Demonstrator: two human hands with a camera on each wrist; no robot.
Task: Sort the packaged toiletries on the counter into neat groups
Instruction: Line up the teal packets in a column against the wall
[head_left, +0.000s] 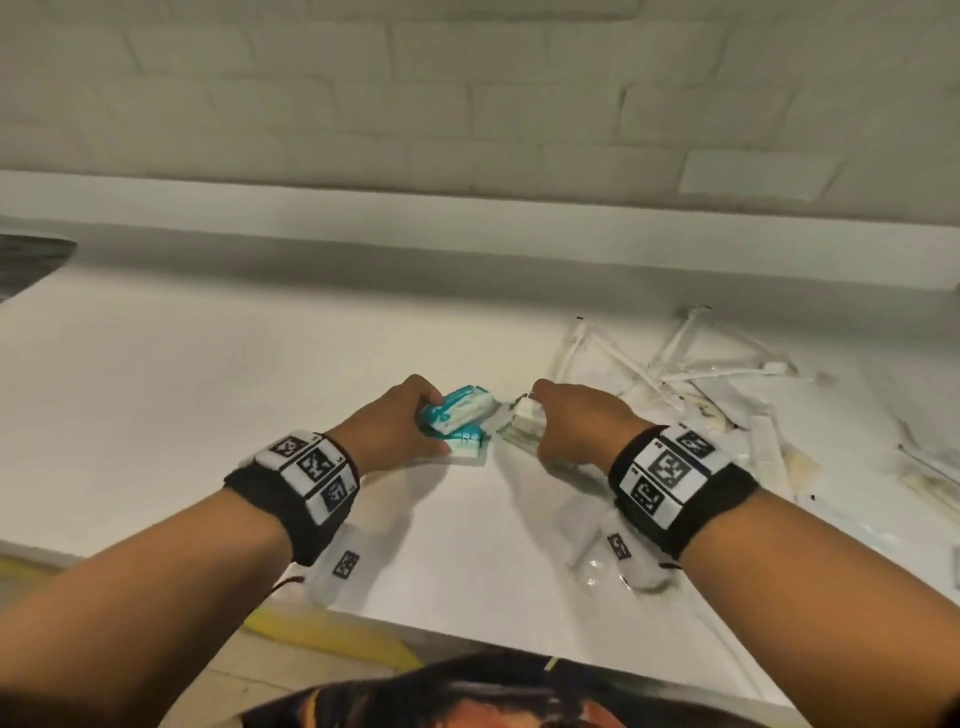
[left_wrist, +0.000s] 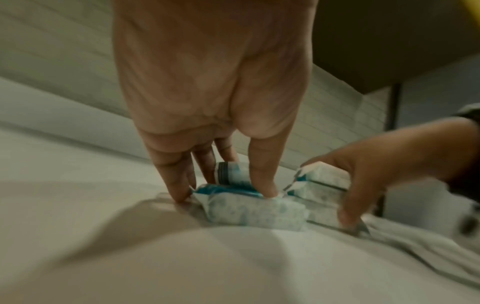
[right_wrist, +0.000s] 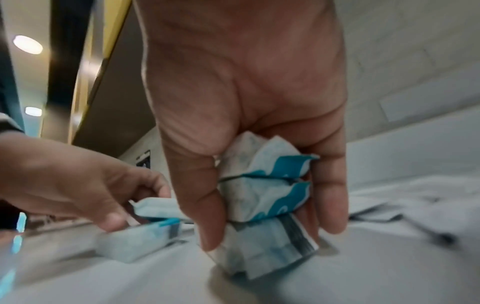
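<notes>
Gripping packet stacks (head_left: 457, 415) mid-counter (head_left: 208, 364): both hands, left (head_left: 387, 431), right (head_left: 576, 426); bare counter leftward.

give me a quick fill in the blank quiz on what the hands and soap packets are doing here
1. The right hand grips a stack of ____ teal-and-white packets.
2. The left hand holds packets printed in white and ____.
3. The loose pile of long white wrapped items lies on the person's ____ side of the counter.

Missing words: three; teal; right
</notes>
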